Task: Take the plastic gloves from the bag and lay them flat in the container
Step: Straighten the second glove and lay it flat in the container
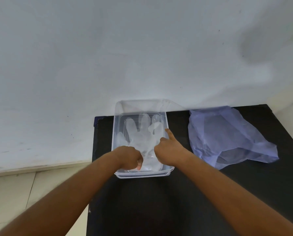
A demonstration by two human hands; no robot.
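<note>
Hands flatten a flimsy, clingy plastic glove (142,133) in the container (115,120): left hand (131,157) fingers curled on its cuff, right hand (167,147) forefinger pressing, others folded.

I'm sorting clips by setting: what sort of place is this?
Probably a plain indoor room, maybe a home. A small black table stands against a bare white wall, over a pale tiled floor. Nothing marks it as a workshop or kitchen.
</note>
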